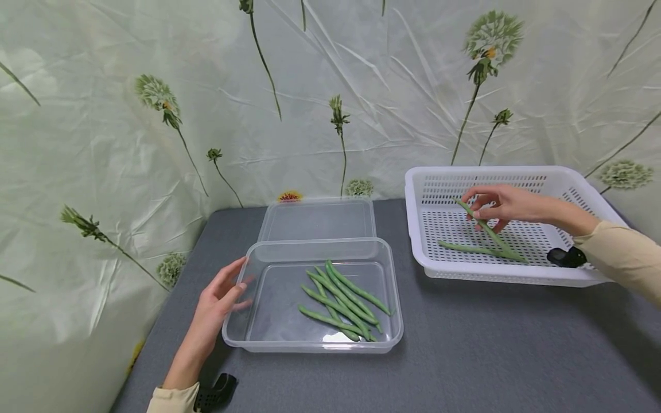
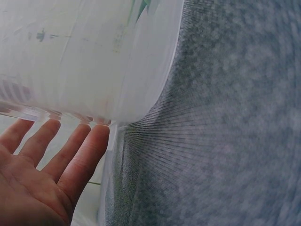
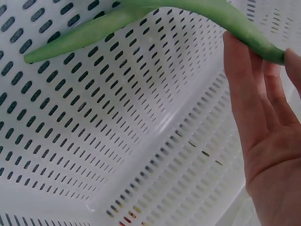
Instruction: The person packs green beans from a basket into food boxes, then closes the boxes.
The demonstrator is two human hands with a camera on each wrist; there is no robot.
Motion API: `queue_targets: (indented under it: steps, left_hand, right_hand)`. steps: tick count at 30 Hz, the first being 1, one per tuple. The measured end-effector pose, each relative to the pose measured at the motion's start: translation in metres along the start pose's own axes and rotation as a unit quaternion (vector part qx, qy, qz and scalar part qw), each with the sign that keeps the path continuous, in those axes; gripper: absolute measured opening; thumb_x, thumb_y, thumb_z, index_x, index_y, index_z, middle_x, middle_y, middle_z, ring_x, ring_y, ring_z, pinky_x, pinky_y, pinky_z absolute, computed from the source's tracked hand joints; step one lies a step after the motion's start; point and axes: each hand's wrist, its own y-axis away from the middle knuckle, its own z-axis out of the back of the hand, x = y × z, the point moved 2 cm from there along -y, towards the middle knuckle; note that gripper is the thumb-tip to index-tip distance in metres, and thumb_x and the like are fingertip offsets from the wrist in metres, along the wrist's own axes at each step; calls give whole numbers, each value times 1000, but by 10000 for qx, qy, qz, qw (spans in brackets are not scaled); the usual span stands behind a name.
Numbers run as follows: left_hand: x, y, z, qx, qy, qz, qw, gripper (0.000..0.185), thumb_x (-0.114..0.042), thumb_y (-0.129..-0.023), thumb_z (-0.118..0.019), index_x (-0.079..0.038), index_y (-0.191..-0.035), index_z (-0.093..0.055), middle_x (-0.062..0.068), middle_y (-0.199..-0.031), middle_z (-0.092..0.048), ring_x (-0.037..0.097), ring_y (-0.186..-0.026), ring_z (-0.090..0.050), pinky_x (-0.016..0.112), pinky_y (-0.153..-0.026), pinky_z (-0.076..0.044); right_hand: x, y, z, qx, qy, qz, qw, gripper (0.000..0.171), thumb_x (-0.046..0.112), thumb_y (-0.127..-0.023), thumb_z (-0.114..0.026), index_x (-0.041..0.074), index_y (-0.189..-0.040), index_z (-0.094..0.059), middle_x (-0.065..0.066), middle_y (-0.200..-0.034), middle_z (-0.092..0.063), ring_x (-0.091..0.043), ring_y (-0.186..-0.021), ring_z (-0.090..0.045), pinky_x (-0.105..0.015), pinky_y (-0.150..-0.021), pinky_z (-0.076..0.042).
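My right hand (image 1: 503, 205) is over the white basket, pinching a green bean (image 1: 487, 225) between thumb and fingers near one end. Another green bean (image 1: 467, 248) lies on the basket floor, crossing the held one's lower end in the head view. In the right wrist view the held bean (image 3: 225, 19) curves up from the fingertips. At the left, my left hand (image 1: 219, 298) rests its nearly straight fingers against the side wall of a clear plastic container (image 1: 310, 347). The left wrist view shows the fingertips (image 2: 96, 134) at that wall. Several green beans (image 1: 343, 304) lie in the container's right half.
The white perforated basket (image 1: 508, 275) stands at the back right of the grey tabletop (image 1: 465, 350). Behind the clear container lies a clear flat lid (image 1: 320, 221). A flower-printed sheet (image 1: 289, 143) hangs behind the table. Each wrist wears a small black device (image 1: 566, 257).
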Motion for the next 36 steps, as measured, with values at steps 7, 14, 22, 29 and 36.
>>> queue_targets:
  steps: [7,14,22,29,36]
  left_hand:
    - [2,1,0,5,28,-1,10000,50,-20,-105,-50,-19,-152,-36,5,-156,-34,25,-130,-49,38,-85,-53]
    - [3,1,1,7,41,-27,10000,50,-20,-105,-50,-19,-153,-36,6,-156,-34,21,-129,-50,37,-85,-53]
    - [2,-1,1,15,19,-28,10000,50,-21,-105,-50,-18,-153,-36,7,-156,-34,23,-129,-50,38,-85,-54]
    - [2,-1,1,4,24,-46,10000,49,-19,-105,-50,-18,-152,-36,7,-156,-34,26,-130,-49,37,-84,-54]
    - [2,-2,1,24,46,-76,10000,49,-18,-105,-50,-17,-152,-36,7,-156,-33,23,-129,-50,36,-84,-54]
  right_hand:
    - [8,6,5,-496,69,254,9984,38,5,-100,-56,-2,-134,-41,-24,-108,-64,-27,-76,-65,-44,-56,-57]
    - [27,11,15,-1077,241,322,9934,41,5,-99,-59,1,-136,-43,-20,-103,-66,-27,-75,-69,-44,-57,-57]
    - [50,15,15,-1423,95,197,9896,43,10,-96,-65,4,-135,-49,-11,-102,-68,-26,-77,-69,-44,-59,-57]
    - [76,18,0,-1679,-273,276,9850,43,11,-96,-65,6,-137,-51,-7,-102,-68,-29,-77,-69,-45,-60,-57]
    - [89,19,-30,-2029,-792,460,9749,44,11,-96,-66,5,-136,-50,-8,-100,-69,-25,-75,-68,-45,-60,-57]
